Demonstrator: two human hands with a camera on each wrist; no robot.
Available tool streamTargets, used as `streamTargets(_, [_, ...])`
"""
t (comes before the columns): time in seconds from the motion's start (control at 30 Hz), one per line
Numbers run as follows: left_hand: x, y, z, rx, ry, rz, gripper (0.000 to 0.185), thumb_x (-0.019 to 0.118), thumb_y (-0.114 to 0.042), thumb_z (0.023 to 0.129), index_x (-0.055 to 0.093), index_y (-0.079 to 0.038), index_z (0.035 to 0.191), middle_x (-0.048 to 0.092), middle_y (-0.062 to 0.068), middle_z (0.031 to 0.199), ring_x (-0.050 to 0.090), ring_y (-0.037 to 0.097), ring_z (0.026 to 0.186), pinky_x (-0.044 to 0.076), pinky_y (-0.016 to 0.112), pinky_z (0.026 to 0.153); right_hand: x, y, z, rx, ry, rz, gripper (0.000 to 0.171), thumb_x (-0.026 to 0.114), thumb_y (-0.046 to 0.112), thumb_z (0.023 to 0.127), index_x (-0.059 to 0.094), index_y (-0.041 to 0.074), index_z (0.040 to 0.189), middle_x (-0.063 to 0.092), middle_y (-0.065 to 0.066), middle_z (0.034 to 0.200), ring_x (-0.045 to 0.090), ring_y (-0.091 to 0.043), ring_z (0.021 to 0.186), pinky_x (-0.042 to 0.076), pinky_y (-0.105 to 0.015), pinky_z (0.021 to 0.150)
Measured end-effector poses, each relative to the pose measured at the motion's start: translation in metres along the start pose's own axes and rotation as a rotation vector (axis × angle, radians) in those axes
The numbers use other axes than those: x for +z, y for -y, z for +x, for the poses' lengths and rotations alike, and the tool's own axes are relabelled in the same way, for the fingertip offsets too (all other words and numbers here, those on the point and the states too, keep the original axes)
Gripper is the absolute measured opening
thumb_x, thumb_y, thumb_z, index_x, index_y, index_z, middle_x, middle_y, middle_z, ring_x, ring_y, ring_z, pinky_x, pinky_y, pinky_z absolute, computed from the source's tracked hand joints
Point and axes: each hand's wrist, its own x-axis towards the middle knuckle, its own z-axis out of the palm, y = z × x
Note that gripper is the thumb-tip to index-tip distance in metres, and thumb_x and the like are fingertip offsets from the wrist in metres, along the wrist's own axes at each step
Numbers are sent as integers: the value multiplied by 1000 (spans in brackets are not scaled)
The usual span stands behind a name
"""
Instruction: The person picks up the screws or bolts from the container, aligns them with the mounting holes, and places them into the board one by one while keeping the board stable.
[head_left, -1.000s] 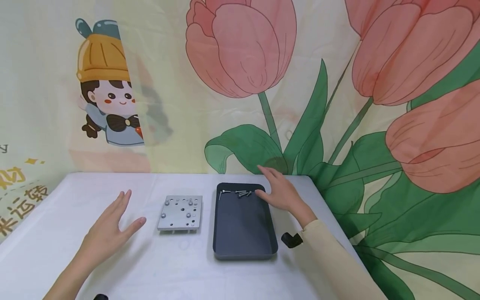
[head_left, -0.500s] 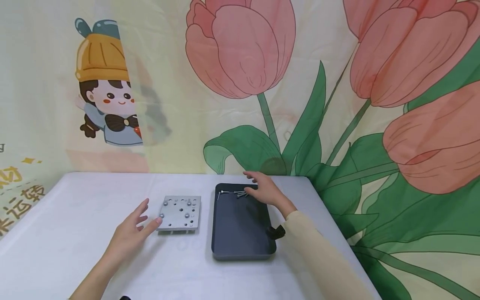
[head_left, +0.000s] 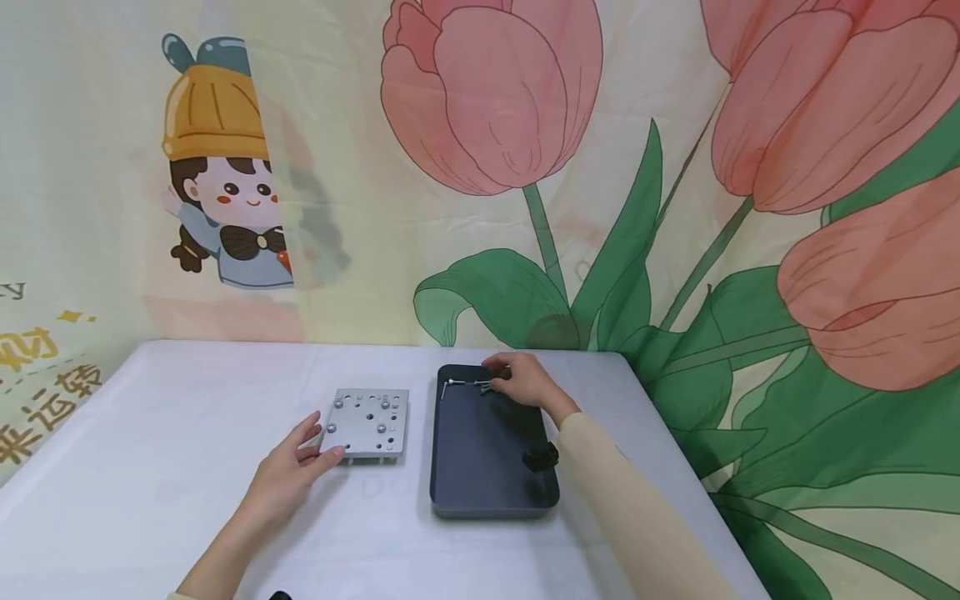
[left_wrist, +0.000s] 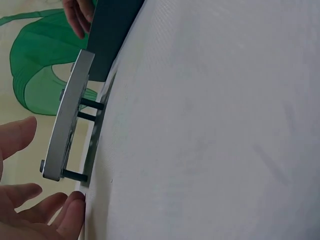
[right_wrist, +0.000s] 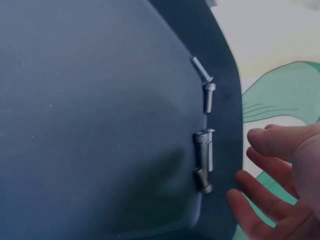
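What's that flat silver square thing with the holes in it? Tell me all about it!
It is a flat, square, grey metal plate with many small round holes and a few little screw heads on top. The left wrist view shows it is really two thin layers held apart by short dark posts. It lies level on the white table, just left of the dark tray. The left hand is at its near left corner, fingertips at the edge.

Looks like somebody's makeshift recording corner rather than a real workshop: a printed fabric backdrop with big pink tulips and a cartoon kid in a yellow hat [head_left: 217,167] is hanging behind a small table under a plain white cloth [head_left: 150,467], with just a few bits of hardware sitting on it.
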Motion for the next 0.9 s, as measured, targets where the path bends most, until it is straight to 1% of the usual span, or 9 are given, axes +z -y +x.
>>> streamTargets(0.1, [2, 0, -1, 1, -3, -19, 98, 72, -50, 101, 18, -7, 170, 31, 28, 169, 46, 48, 146, 47, 54, 113, 4, -2, 3, 22, 6, -16, 33, 70, 2, 100, 72, 4, 133, 73, -13, 130, 70, -30, 112, 56, -47, 98])
streamTargets(0.2, [3, 1, -1, 5, -5, -23, 96, 73, -46, 101, 21, -5, 169, 34, 29, 167, 48, 48, 145, 50, 51, 110, 9, -3, 6, 33, 17, -29, 31, 70, 1, 99, 74, 5, 130, 74, -12, 127, 70, -29, 111, 56, -47, 97])
streamTargets(0.33, [6, 1, 1, 15, -18, -30, 91, 76, -38, 100, 26, -2, 167, 41, 31, 162, 54, 45, 140, 56, 44, 103, 15, -2, 8, 46, 24, -42, 29, 70, -1, 99, 76, 3, 127, 75, -14, 124, 70, -31, 113, 56, -48, 98])
streamTargets(0.43, [9, 1, 2, 26, -35, -37, 87, 78, -32, 100, 30, -2, 166, 47, 32, 158, 60, 42, 136, 58, 37, 97, 18, -2, 11, 50, 12, -71, 27, 70, -2, 98, 77, 2, 124, 76, -14, 120, 70, -31, 112, 56, -47, 98])
streamTargets(0.6, [10, 1, 3, 25, -66, -28, 83, 77, -27, 100, 34, -1, 165, 50, 30, 155, 63, 40, 132, 59, 30, 91, 23, -3, 12, 100, -12, -121, 23, 73, -1, 96, 79, 4, 118, 78, -12, 112, 71, -28, 105, 57, -45, 95])
streamTargets(0.7, [10, 0, 4, 19, -93, -11, 80, 77, -27, 99, 37, -1, 163, 52, 30, 154, 65, 39, 128, 58, 26, 86, 26, -5, 12, 128, -11, -132, 23, 73, 1, 97, 80, 5, 118, 77, -11, 112, 71, -27, 106, 56, -45, 96])
streamTargets(0.77, [10, -2, 3, 8, -105, -2, 79, 78, -27, 99, 39, -1, 162, 53, 29, 153, 66, 37, 126, 55, 23, 84, 27, -6, 11, 130, -12, -138, 23, 73, 0, 96, 80, 5, 118, 77, -11, 113, 71, -28, 107, 56, -45, 97])
streamTargets(0.83, [10, -4, 2, -2, -113, 4, 78, 78, -27, 98, 41, -1, 162, 54, 29, 153, 67, 37, 125, 55, 23, 84, 28, -6, 11, 123, -13, -148, 23, 74, 0, 96, 80, 4, 117, 78, -11, 113, 71, -29, 108, 56, -45, 98])
streamTargets(0.9, [11, -5, 1, -16, -120, 6, 78, 79, -27, 98, 42, -2, 161, 54, 28, 152, 67, 37, 125, 56, 27, 87, 29, -6, 12, 112, -10, -165, 23, 74, 0, 95, 80, 4, 117, 78, -12, 113, 71, -29, 109, 56, -46, 98])
